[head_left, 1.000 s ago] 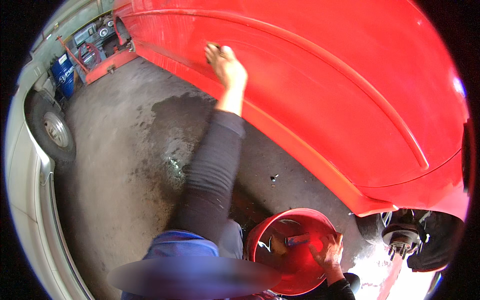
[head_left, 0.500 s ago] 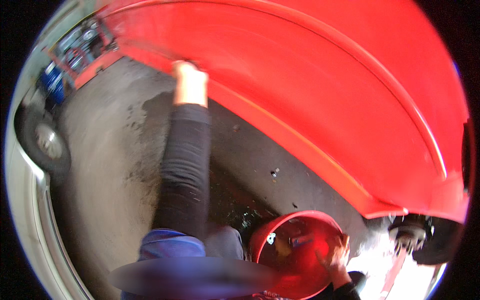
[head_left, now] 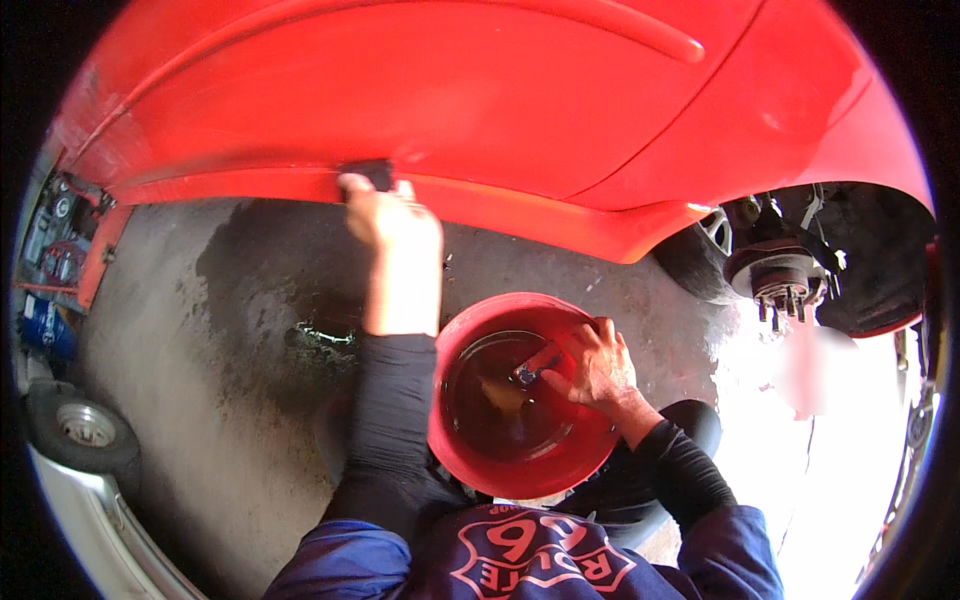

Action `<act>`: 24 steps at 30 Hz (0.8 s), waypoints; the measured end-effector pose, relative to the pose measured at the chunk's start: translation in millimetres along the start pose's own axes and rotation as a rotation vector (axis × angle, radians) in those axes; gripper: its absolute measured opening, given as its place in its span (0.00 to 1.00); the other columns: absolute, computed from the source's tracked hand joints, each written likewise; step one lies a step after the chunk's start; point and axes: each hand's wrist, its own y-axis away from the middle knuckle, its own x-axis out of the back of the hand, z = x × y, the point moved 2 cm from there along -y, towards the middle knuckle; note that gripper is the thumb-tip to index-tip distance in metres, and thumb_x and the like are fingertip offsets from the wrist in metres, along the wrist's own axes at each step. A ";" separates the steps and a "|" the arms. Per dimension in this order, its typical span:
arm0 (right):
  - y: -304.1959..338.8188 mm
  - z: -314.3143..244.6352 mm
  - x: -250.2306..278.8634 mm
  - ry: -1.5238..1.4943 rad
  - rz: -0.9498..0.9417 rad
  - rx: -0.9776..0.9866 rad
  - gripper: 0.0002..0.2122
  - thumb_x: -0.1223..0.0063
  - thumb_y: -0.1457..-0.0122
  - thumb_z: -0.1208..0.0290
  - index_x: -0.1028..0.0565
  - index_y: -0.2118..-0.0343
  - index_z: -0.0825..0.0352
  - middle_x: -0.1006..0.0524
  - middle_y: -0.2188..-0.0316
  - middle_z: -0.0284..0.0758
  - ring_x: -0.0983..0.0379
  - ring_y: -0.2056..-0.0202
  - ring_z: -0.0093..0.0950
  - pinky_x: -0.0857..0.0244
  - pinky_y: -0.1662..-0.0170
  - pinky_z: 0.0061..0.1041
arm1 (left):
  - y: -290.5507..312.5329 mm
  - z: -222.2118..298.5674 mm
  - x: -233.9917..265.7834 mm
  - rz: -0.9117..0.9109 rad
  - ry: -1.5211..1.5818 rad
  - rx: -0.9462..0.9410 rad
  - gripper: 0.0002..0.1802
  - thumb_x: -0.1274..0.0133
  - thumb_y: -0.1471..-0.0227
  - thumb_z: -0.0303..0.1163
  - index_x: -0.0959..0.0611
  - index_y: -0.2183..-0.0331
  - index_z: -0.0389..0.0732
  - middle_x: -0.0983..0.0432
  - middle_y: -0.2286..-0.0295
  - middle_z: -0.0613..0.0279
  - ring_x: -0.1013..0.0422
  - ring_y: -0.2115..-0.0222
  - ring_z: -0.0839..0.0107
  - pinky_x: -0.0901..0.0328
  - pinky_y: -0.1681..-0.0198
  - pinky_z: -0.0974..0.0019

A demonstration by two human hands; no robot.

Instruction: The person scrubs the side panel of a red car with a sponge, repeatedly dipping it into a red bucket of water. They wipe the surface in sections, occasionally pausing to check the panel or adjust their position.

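Block (head_left: 375,172), black and a little blurred, sits in your left hand (head_left: 397,222), your fingers closed around it, up at the lower edge of the red panel (head_left: 500,110), close to the sill (head_left: 530,222). It seems to touch the paint, though the blur hides whether it lies flat. Your right hand (head_left: 605,372) clasps the right rim of the bucket (head_left: 590,440), thumb inside, fingers at the edge, with the bucket close in front of you. Dark liquid (head_left: 470,405) fills its bottom; a tan shape (head_left: 503,395) shows near the middle, and a small red piece (head_left: 541,361) with a dark end lies just beside your thumb; I cannot tell what either is. The step in hand looks like rubbing the low part of the panel with the block. I'd judge the next move calls for light, even pressure along that lower edge, with the block kept flat, since it could rock where the surface turns into the sill. Your right hand's hold is worth keeping too: a knock could tip the bucket and spill the liquid.
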 end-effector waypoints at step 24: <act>25.1 11.2 9.6 -0.193 0.102 0.152 0.23 0.42 0.44 0.49 0.22 0.54 0.65 0.25 0.55 0.39 0.35 0.49 0.41 0.40 0.45 0.42 | 258.5 -76.0 -160.4 -0.404 -0.605 -0.844 0.43 0.61 0.32 0.43 0.59 0.33 0.25 0.71 0.33 0.28 0.73 0.30 0.43 0.71 0.30 0.43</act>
